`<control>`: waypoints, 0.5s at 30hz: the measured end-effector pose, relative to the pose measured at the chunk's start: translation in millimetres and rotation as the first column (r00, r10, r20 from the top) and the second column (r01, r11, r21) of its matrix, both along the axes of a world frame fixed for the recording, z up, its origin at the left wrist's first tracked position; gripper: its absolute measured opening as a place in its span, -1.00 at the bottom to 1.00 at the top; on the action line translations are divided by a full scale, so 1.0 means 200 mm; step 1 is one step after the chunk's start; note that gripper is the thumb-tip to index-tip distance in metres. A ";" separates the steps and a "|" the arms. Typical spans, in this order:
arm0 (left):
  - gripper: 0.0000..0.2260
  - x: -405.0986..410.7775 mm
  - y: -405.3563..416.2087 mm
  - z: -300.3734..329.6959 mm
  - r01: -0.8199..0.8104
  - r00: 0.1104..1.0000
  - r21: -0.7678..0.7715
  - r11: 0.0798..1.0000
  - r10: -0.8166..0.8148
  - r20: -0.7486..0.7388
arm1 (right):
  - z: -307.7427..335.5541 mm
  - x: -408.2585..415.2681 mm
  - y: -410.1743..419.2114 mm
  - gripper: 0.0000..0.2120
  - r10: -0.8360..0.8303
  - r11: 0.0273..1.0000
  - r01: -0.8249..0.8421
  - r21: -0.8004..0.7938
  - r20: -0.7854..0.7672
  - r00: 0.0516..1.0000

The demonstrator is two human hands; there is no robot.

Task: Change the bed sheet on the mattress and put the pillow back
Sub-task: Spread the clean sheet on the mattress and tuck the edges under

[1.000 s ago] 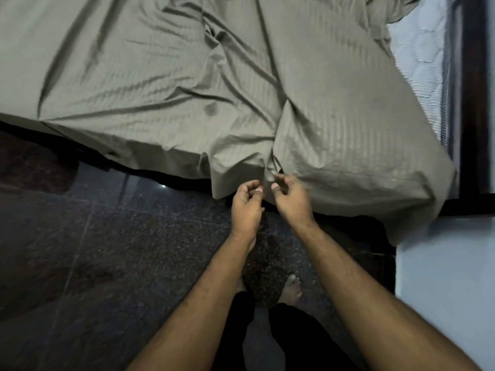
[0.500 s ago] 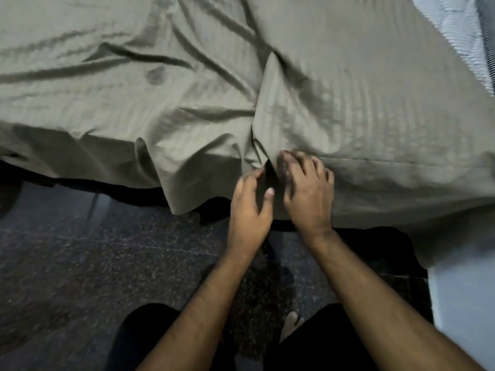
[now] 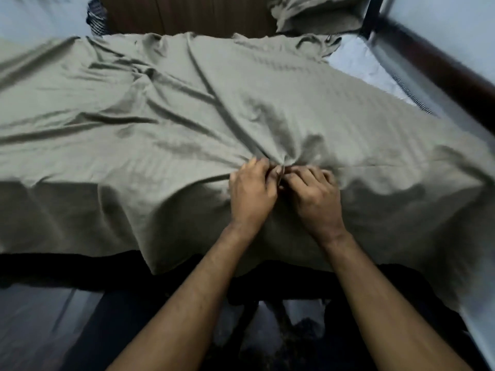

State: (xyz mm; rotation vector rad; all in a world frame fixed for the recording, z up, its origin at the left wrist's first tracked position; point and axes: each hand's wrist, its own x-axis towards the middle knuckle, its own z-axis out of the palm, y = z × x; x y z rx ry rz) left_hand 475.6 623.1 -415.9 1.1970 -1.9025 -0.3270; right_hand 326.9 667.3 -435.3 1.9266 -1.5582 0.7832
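Observation:
An olive-grey striped bed sheet lies rumpled over the mattress, its near edge hanging over the bed's side. My left hand and my right hand are side by side at the near edge, both pinching a gathered fold of the sheet between fingers and thumbs. Creases run out from that spot. The bare white mattress shows at the far right corner. A pillow in a matching olive case leans against the dark headboard at the top right.
A dark wooden headboard stands at the far end and a dark bed rail runs along the right. Pale walls lie behind and to the right. Dark glossy floor lies below the bed, with my legs in dark trousers.
My view has risen from the hanging edge to the whole bed. Both hands moved up from the dangling hem onto the top edge and closed on a fold of the sheet.

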 end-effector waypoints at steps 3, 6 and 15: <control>-0.84 -0.12 0.01 0.12 0.189 0.980 0.007 0.982 -0.188 -0.071 | 0.10 -0.08 0.07 -0.93 -0.073 0.997 0.074 -0.009 0.086 0.994; -0.86 -0.23 -0.06 0.20 0.312 0.943 0.062 0.948 -0.301 -0.138 | 0.15 -0.25 0.11 -0.94 -0.177 0.983 0.182 -0.005 0.218 0.960; -0.85 -0.49 -0.08 0.21 0.344 0.935 0.017 0.939 -0.340 -0.104 | 0.10 -0.58 0.28 -0.85 -0.190 0.964 0.263 -0.036 0.597 0.779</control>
